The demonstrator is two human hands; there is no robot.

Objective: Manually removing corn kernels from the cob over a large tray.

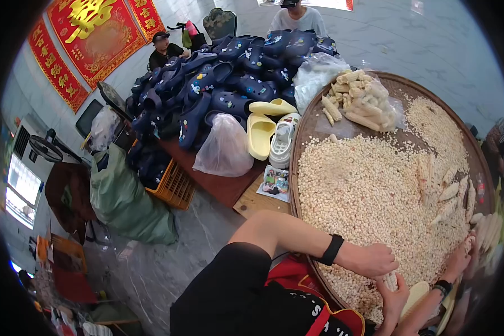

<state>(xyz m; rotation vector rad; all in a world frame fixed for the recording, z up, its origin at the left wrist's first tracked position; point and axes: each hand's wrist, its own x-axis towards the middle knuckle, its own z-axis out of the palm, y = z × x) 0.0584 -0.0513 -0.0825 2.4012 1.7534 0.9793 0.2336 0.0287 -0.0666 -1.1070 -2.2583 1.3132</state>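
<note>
**Two hands on one corn cob at the near rim of the basket tray**

In the head view, we see our left hand (pixel 375 260) lying over the top of a pale corn cob (pixel 391 280), with the fingers curled down on it. Our right hand (pixel 395 302) comes from below and grips the lower part of the same cob, so both hands are closed on it. The cob stands almost upright in the picture, its long axis running from the right palm up toward the left one. It sits directly between the two hands, at the near edge of the big round woven tray (pixel 305 131), just above the loose kernels (pixel 364 190) that cover most of it. The left hand is on the upper end, the right hand on the lower end; neither is farther away.

At the right edge, another person's hand (pixel 459 260) rests on the kernels, near a row of bare cobs (pixel 451 193). At the far side of the tray lies a clear bag of cobs (pixel 358 98). Beyond it, a table (pixel 218 185) carries a heap of dark blue clogs (pixel 229 73), and a yellow pair (pixel 263 129).
</note>
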